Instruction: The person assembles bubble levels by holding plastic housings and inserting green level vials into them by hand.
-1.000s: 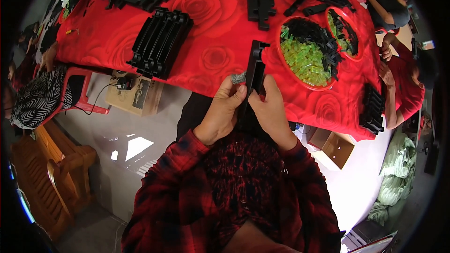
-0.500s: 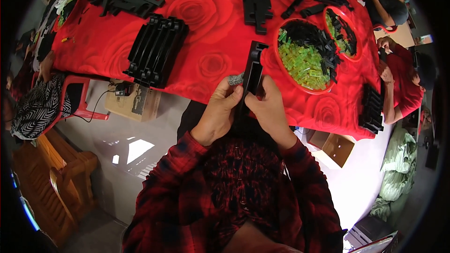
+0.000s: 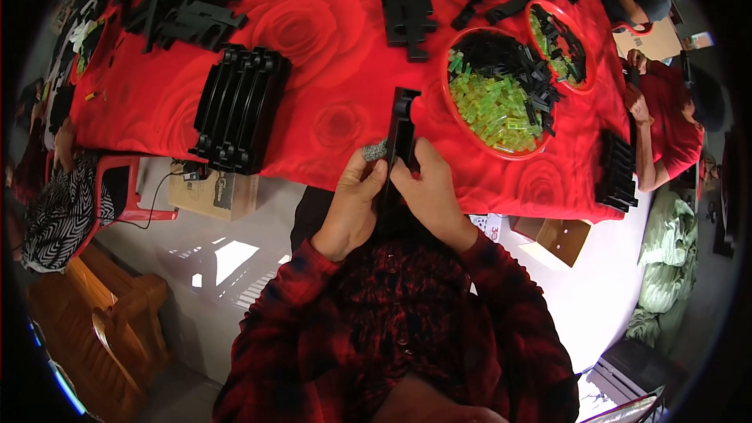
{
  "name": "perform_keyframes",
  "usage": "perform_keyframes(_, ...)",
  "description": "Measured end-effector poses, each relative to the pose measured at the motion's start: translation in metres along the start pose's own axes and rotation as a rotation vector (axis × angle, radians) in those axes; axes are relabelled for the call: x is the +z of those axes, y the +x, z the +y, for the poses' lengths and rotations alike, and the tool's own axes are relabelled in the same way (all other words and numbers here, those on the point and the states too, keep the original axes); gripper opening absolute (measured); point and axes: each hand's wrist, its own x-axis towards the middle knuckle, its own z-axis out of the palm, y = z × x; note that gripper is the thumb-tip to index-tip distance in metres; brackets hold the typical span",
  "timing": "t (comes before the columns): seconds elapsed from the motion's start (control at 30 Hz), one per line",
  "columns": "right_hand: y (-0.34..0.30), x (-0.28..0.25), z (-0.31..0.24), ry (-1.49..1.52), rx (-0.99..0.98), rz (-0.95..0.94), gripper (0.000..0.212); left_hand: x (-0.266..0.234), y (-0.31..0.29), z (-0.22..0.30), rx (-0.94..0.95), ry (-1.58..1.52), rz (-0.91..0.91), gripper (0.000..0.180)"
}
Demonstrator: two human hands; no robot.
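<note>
A long, narrow black plastic part (image 3: 403, 127) with a hollow channel stands tilted upward in front of me, just at the table's near edge. My left hand (image 3: 349, 210) grips its left side, thumb against the part; a grey speckled wrap (image 3: 374, 150) covers a finger of that hand. On the other side, my right hand (image 3: 432, 194) is closed round the part, its thumb pressed at the channel. The part's lower end is hidden between my hands. Nearest to my right hand is a red-rimmed basket (image 3: 495, 102) filled with yellow-green translucent pieces and small black pieces.
The table wears a red rose-patterned cloth (image 3: 329, 70). A row of black parts (image 3: 240, 110) stands at left, another stack (image 3: 617, 171) at right. Loose black parts (image 3: 407, 12) and a pile (image 3: 184, 4) lie farther back. A second basket (image 3: 558, 47) and a co-worker in red (image 3: 670, 113) are right.
The view has shifted, so the table's things and my hands appear farther left. Both hands keep the same hold on the black part.
</note>
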Motion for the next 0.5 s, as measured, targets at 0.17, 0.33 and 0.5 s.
perform_keyframes(0.17,0.005,0.001,0.022,0.305,0.106,-0.099,0.027,-0.001,0.002,-0.007,-0.016,0.014,0.051,0.021)
perform_keyframes(0.33,0.019,-0.034,0.000,0.085,-0.050,-0.229,0.025,0.007,0.020,0.014,-0.036,-0.087,-0.035,0.022)
perform_keyframes(0.5,0.102,-0.087,0.001,-0.325,-0.416,0.174,0.020,-0.005,0.051,0.021,-0.159,-0.077,-0.050,0.031)
